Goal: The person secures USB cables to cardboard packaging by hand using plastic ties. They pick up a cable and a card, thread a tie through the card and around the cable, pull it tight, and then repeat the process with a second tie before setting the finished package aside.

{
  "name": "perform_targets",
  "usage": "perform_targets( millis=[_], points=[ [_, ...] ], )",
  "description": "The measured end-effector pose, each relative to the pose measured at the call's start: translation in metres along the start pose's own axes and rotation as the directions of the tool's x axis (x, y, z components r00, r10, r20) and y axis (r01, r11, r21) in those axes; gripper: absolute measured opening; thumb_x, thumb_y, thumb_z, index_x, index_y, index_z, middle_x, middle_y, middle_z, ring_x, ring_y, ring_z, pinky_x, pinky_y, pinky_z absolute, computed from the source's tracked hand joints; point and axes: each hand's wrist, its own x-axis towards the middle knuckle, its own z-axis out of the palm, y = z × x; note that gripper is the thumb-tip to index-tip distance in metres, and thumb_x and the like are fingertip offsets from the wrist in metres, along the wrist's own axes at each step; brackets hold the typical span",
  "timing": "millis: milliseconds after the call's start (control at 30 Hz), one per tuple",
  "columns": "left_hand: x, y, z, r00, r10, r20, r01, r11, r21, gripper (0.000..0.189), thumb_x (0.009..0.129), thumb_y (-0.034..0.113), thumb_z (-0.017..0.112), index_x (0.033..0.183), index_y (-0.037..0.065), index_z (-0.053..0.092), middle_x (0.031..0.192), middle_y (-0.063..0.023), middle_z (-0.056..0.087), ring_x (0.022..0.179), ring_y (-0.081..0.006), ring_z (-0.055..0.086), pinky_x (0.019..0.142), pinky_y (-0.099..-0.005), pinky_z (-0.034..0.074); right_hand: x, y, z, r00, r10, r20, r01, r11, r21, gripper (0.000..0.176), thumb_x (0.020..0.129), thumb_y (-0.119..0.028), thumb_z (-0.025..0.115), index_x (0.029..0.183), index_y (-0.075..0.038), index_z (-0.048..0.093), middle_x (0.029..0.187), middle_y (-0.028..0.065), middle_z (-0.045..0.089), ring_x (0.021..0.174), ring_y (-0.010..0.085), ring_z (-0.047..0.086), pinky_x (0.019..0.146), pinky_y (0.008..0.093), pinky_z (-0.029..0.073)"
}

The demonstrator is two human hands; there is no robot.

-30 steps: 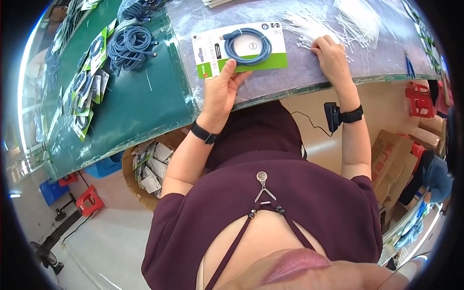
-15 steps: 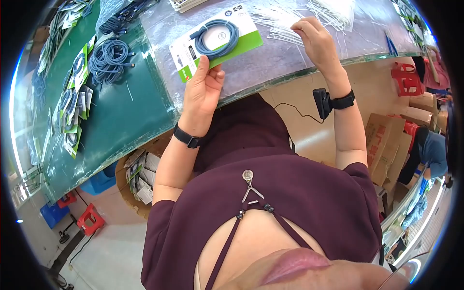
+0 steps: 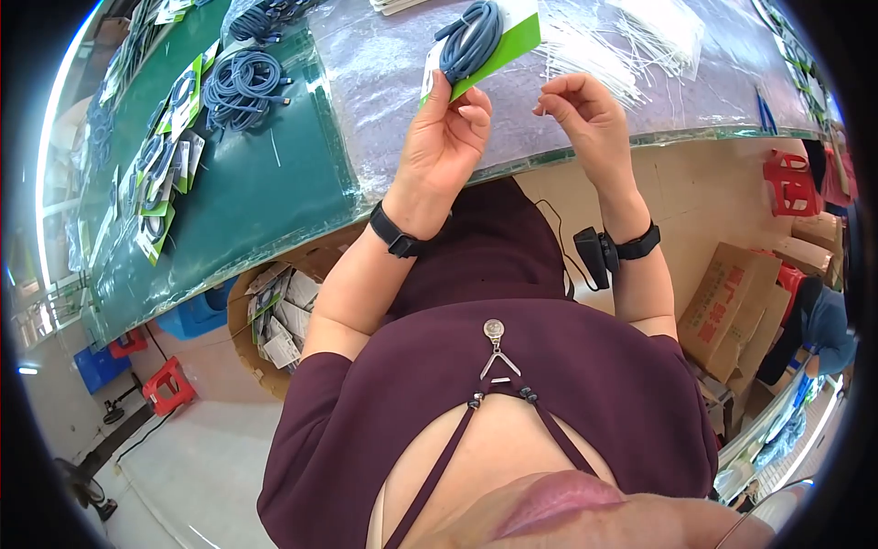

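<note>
A white and green packaging card (image 3: 517,46) carries a coiled blue cable (image 3: 476,41) on its face. My left hand (image 3: 441,142) pinches the card's lower end, thumb on the front, and holds it tilted above the table. To its right, my right hand (image 3: 593,119) has thumb and fingertips pressed together. Whatever sits in that pinch is too small to make out. Thin white cable ties (image 3: 594,59) lie spread on the table just beyond my right hand.
Bundled blue cables (image 3: 242,91) and a row of carded cables (image 3: 165,169) lie on the green table mat (image 3: 274,215). Blue-handled pliers (image 3: 765,112) rest near the right edge. Below stand a box of cards (image 3: 265,320), a cardboard carton (image 3: 732,306) and red stools (image 3: 791,183).
My left hand has moved right with the card, now turned more steeply. My right hand has come lower, away from the cable ties. The camera view has shifted slightly.
</note>
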Motion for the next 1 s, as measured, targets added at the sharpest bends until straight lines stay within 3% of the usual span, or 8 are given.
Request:
perform_targets(
  millis=[67, 100, 167, 200, 333, 433, 600, 1000],
  points=[
    [-0.001, 0.005, 0.000, 1.000, -0.020, -0.006, 0.020, 0.997, -0.073, 0.024, 0.088, 0.019, 0.070, 0.102, 0.002, 0.062, 0.092, -0.0057, 0.063, 0.087, -0.0186, 0.059, 0.066, -0.0227, 0.053, 0.000, 0.000, 0.006, 1.000, 0.007, 0.012, -0.007, 1.000, 0.010, 0.014, 0.090, -0.001, 0.065, 0.104, -0.003, 0.065, 0.086, 0.0008, 0.062, 0.079, 0.0105, 0.061, 0.075, 0.0236, 0.050],
    [-0.001, 0.007, 0.001, 1.000, -0.015, -0.009, 0.014, 0.998, -0.065, 0.024, 0.088, 0.019, 0.070, 0.102, 0.002, 0.062, 0.092, -0.0057, 0.063, 0.087, -0.0186, 0.059, 0.066, -0.0227, 0.053, 0.000, -0.003, 0.007, 0.999, -0.030, 0.026, 0.033, 0.993, -0.112, 0.015, 0.089, -0.001, 0.065, 0.104, -0.003, 0.065, 0.086, 0.0006, 0.062, 0.079, 0.0102, 0.061, 0.076, 0.0240, 0.050],
    [-0.001, 0.011, 0.002, 0.987, -0.117, 0.110, 0.144, 0.945, -0.295, 0.023, 0.085, 0.016, 0.071, 0.099, -0.001, 0.062, 0.088, -0.0057, 0.061, 0.085, -0.0178, 0.060, 0.066, -0.0214, 0.055, 0.001, -0.010, 0.010, 0.994, -0.096, 0.060, 0.111, 0.934, -0.340, 0.018, 0.088, 0.000, 0.065, 0.106, -0.003, 0.064, 0.086, 0.0004, 0.063, 0.079, 0.0097, 0.060, 0.076, 0.0249, 0.051],
    [-0.001, 0.013, 0.002, 0.972, -0.157, 0.173, 0.215, 0.893, -0.396, 0.023, 0.084, 0.015, 0.072, 0.097, -0.002, 0.063, 0.086, -0.0057, 0.060, 0.085, -0.0174, 0.060, 0.067, -0.0207, 0.056, 0.002, -0.014, 0.014, 0.994, -0.097, 0.054, 0.109, 0.939, -0.326, 0.018, 0.088, 0.000, 0.065, 0.106, -0.003, 0.064, 0.086, 0.0004, 0.063, 0.079, 0.0097, 0.060, 0.076, 0.0249, 0.051],
    [-0.001, 0.017, 0.001, 0.922, -0.144, 0.361, 0.316, 0.817, -0.483, 0.014, 0.083, 0.004, 0.071, 0.090, -0.003, 0.062, 0.080, -0.0063, 0.057, 0.079, -0.0163, 0.061, 0.063, -0.0200, 0.058, 0.008, -0.029, 0.027, 0.977, -0.200, 0.074, 0.213, 0.906, -0.367, 0.020, 0.085, 0.002, 0.067, 0.104, -0.003, 0.064, 0.087, 0.0019, 0.062, 0.075, 0.0114, 0.060, 0.072, 0.0237, 0.050],
    [-0.001, 0.020, -0.004, 0.893, -0.132, 0.431, 0.340, 0.824, -0.452, 0.008, 0.084, -0.002, 0.067, 0.089, -0.003, 0.062, 0.079, -0.0074, 0.057, 0.075, -0.0160, 0.062, 0.061, -0.0193, 0.059, 0.012, -0.029, 0.036, 0.864, -0.434, 0.257, 0.501, 0.686, -0.527, 0.022, 0.081, 0.003, 0.069, 0.102, -0.004, 0.066, 0.085, 0.0041, 0.060, 0.069, 0.0153, 0.058, 0.065, 0.0247, 0.049],
    [-0.005, 0.019, 0.001, 0.863, -0.095, 0.496, 0.349, 0.822, -0.451, 0.006, 0.084, -0.009, 0.061, 0.085, -0.003, 0.060, 0.078, -0.0091, 0.057, 0.069, -0.0164, 0.063, 0.057, -0.0189, 0.059, 0.016, -0.042, 0.051, 0.821, -0.493, 0.286, 0.565, 0.638, -0.523, 0.020, 0.079, 0.004, 0.069, 0.097, -0.005, 0.068, 0.081, 0.0055, 0.057, 0.066, 0.0182, 0.056, 0.059, 0.0274, 0.047],
    [-0.007, 0.020, -0.001, 0.848, -0.105, 0.519, 0.370, 0.820, -0.437, 0.002, 0.086, -0.007, 0.058, 0.087, -0.005, 0.058, 0.078, -0.0109, 0.058, 0.069, -0.0179, 0.063, 0.056, -0.0205, 0.060, 0.022, -0.036, 0.061, 0.774, -0.570, 0.276, 0.606, 0.542, -0.582, 0.019, 0.078, 0.003, 0.069, 0.094, -0.007, 0.069, 0.080, 0.0035, 0.055, 0.065, 0.0179, 0.056, 0.056, 0.0295, 0.047]
  ],
)
